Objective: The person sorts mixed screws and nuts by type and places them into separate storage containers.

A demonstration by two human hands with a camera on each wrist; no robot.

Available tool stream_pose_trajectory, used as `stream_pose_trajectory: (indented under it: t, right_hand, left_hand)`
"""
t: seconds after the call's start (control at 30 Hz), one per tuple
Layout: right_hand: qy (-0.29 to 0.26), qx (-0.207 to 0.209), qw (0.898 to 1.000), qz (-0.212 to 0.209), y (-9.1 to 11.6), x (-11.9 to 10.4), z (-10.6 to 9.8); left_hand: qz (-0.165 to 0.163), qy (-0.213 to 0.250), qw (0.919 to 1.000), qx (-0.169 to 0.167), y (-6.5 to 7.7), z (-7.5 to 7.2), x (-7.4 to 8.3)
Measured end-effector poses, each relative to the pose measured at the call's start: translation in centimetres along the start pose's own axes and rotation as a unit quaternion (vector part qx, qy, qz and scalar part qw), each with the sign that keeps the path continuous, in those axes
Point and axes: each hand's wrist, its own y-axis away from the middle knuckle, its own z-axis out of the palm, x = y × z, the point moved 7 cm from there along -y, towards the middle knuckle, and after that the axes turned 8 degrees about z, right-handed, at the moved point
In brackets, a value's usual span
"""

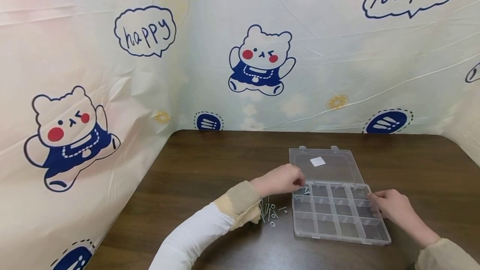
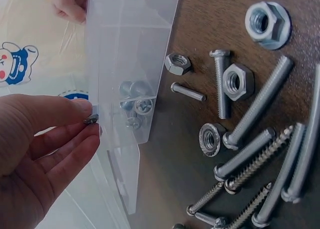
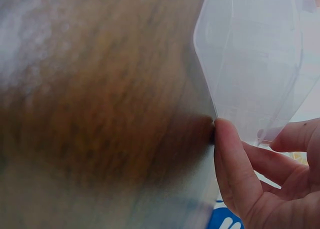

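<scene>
A clear plastic compartment box (image 1: 325,225) lies on the table with its lid (image 1: 337,166) folded back. Over its back-left compartment is my left hand (image 1: 282,179), pinching a small metal fastener (image 2: 91,119) between thumb and fingers; too little of it shows to tell whether it is a screw or a nut. Several short screws (image 2: 143,106) lie in that compartment. My right hand (image 1: 391,208) grips the box's right edge, fingers low on the side wall and thumb at the rim, as the right wrist view shows.
Left of the box, loose long screws (image 2: 260,104), hex nuts (image 2: 238,82) and a flange nut (image 2: 267,25) lie on the dark wooden table (image 1: 210,157), partly behind the left sleeve (image 1: 243,203). A printed curtain (image 1: 206,74) hangs behind the table.
</scene>
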Motion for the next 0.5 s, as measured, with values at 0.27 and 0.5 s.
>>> stream_pose_trajectory:
  t: [0.27, 0.5]
  right_hand:
    - [0.006, 0.004, 1.000, -0.003, -0.04, 0.02, 0.14]
    - [0.007, 0.006, 1.000, -0.001, -0.06, -0.03, 0.03]
  left_hand:
    - [0.002, 0.005, 0.9999, -0.010, 0.24, 0.01, -0.09]
    - [0.012, 0.003, 0.9992, -0.038, 0.47, -0.87, -0.22]
